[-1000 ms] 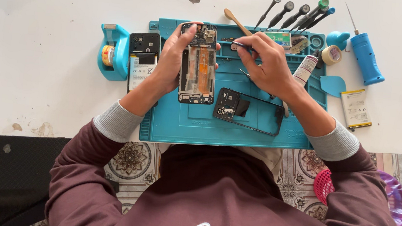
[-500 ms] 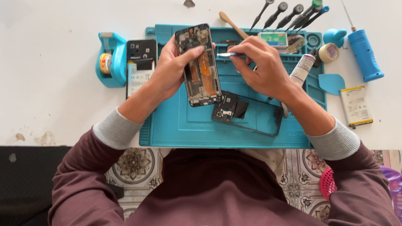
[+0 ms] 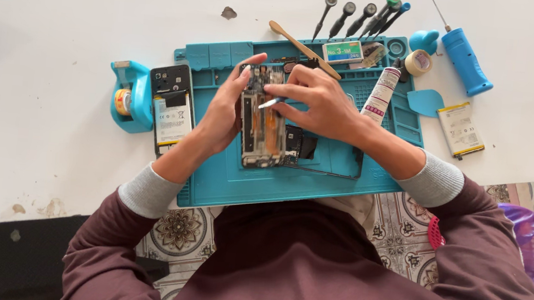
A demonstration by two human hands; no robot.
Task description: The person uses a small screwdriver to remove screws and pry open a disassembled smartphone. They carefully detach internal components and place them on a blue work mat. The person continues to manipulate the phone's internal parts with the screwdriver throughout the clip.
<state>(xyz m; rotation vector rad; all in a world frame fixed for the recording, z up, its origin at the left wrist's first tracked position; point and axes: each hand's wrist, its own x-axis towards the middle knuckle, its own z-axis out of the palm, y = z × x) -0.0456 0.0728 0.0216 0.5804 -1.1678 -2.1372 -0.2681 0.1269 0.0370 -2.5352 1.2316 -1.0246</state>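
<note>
Opened phone chassis (image 3: 261, 125), upright over the teal repair mat (image 3: 316, 181): left hand (image 3: 223, 116) clasps its side, right hand (image 3: 324, 103) pinches tweezers (image 3: 269, 102) at its upper interior; component-picking step, apparently, demanding a steady, fine tip placement.

My left hand (image 3: 221, 116) curled in side grip, fingers up; my right hand (image 3: 320, 103) pinching, knuckles bent; both forearms angled inward, sleeves pushed back.

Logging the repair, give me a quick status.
Left hand holds opened phone. Right hand holds tweezers on it. Nothing in the way.
</note>
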